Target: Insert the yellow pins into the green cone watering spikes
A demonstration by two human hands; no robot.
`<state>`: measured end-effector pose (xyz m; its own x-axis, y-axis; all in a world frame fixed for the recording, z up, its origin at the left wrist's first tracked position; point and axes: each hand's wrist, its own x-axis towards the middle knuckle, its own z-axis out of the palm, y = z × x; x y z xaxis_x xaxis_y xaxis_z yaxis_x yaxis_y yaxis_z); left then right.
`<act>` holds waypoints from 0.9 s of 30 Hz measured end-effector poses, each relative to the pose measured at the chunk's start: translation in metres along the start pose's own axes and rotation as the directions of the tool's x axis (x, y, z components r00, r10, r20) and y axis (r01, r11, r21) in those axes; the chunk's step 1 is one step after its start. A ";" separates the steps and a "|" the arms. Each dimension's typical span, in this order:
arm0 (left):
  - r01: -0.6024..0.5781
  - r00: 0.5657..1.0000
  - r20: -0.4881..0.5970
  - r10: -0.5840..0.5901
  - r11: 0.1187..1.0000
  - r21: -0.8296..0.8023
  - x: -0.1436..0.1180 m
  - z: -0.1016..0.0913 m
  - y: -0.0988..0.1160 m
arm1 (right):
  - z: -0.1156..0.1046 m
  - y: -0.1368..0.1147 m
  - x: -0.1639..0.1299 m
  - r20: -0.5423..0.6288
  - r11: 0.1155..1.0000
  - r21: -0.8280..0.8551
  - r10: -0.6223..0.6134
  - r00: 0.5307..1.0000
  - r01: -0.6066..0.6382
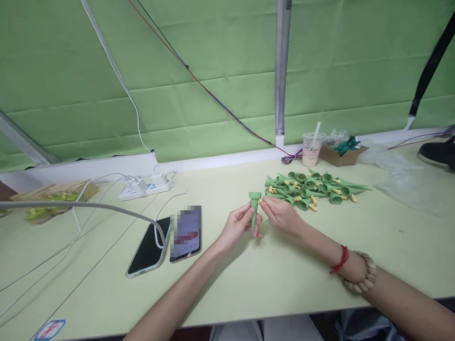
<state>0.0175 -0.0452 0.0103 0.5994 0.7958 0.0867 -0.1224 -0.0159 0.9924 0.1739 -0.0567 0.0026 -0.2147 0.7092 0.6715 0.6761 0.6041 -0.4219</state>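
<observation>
My left hand (pixel 242 221) is closed round a green plastic watering spike (pixel 254 201), held upright with its wide cap on top and its point down. My right hand (pixel 280 213) pinches a small yellow valve (pixel 260 201) against the side of the spike; the fingers hide most of this piece. Just beyond my hands lies a pile of similar green spikes (pixel 307 192), many with yellow valves on or beside them.
Two phones (pixel 149 248) lie left of my hands, near a white power strip (pixel 145 188) with loose cables. Behind the pile stand a drink cup with a straw (pixel 311 150) and a cardboard box (pixel 341 155). Clear plastic bags (pixel 401 177) lie at the right.
</observation>
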 end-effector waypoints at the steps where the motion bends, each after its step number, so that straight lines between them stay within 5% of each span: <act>1: -0.007 1.000 0.002 0.007 1.000 0.019 0.000 -0.001 -0.001 | 0.001 -0.002 0.000 0.025 0.991 0.101 0.081 0.996 -0.083; 3: -0.041 0.999 0.006 0.040 0.995 0.096 0.002 -0.004 -0.003 | 0.003 -0.004 0.000 0.154 0.885 0.353 0.266 0.952 -0.305; 5: -0.081 0.997 0.012 0.081 0.978 0.193 0.003 -0.007 -0.005 | 0.007 -0.003 0.001 0.400 0.608 0.568 0.385 0.832 -0.555; 7: -0.110 0.994 0.016 0.110 0.961 0.255 0.005 -0.009 -0.005 | 0.011 0.000 0.003 0.612 0.294 0.634 0.374 0.697 -0.715; 9: -0.107 0.994 0.034 0.101 0.963 0.249 0.006 -0.010 -0.004 | 0.013 0.006 0.004 0.675 0.164 0.635 0.358 0.645 -0.755; 11: -0.048 0.997 0.072 0.034 0.978 0.204 0.007 -0.012 -0.001 | 0.012 0.010 0.004 0.619 0.270 0.631 0.390 0.681 -0.728; 14: 0.099 0.990 0.086 -0.111 0.986 0.134 0.006 -0.016 0.002 | 0.002 0.013 0.003 0.347 0.706 0.476 0.397 0.850 -0.524; 16: 0.148 0.986 0.056 -0.155 0.983 0.108 0.005 -0.019 0.005 | -0.007 0.014 0.003 0.195 0.910 0.258 0.281 0.940 -0.326; 22: 0.208 0.973 0.087 -0.213 0.976 0.066 0.001 -0.022 0.010 | -0.016 0.025 0.007 0.241 0.991 -0.094 -0.070 0.968 0.095; 27: 0.162 0.980 0.090 -0.175 0.978 0.132 0.001 -0.016 0.005 | -0.009 0.024 0.003 0.234 0.986 -0.098 -0.106 0.966 0.132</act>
<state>0.0045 -0.0350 0.0135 0.6806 0.7282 -0.0807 0.0821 0.0337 0.9961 0.1957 -0.0434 0.0003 -0.4441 0.7065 0.5511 0.7079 0.6537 -0.2676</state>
